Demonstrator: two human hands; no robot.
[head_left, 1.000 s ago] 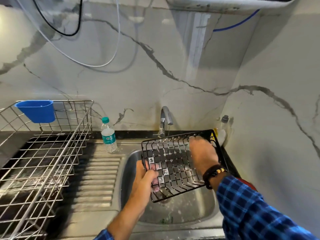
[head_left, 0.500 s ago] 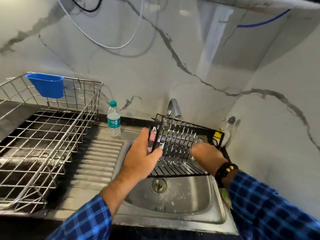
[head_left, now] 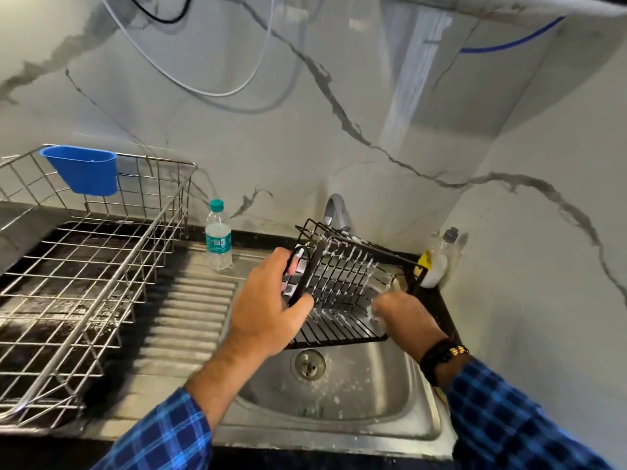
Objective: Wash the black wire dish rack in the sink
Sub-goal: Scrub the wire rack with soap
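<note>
Rack (head_left: 342, 286) now tipped flatter over sink (head_left: 420, 395) vs b4; left hand (head_left: 271, 310) clamped on its edge, right hand (head_left: 403, 317) closed inside, prob scrubbing. Suds showing, wash midway imo.

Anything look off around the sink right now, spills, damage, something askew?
Nothing alarming. The black wire rack is tilted over the sink, but the left hand holds it that way while the right hand scrubs. White suds cling to its wires and fleck the basin. The water bottle stands upright on the drainboard.
</note>
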